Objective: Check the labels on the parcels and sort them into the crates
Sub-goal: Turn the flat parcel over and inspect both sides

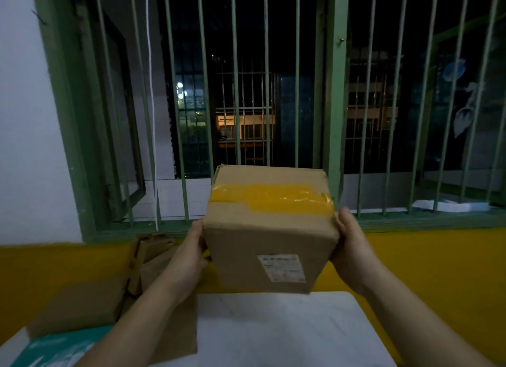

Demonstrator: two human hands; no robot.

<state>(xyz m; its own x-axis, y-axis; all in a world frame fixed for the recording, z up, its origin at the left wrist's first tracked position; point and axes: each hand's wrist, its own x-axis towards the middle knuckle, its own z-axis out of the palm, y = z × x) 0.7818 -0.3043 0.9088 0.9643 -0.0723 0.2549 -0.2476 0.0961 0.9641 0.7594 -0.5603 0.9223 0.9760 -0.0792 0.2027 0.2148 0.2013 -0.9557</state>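
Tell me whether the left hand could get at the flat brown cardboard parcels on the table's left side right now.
Probably not yet: the left hand and right hand both hold the taped brown cardboard box. The flat brown cardboard parcels lie just below it, unblocked.

- The white label (282,268) on the cardboard parcel (269,229) is too blurred to read.
- Fingers of the left hand (189,260) and right hand (353,246) lie hidden behind the parcel.
- The teal packet (54,347) is cut off by the bottom edge.

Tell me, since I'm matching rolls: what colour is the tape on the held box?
Yellow tape, seen in the head view.
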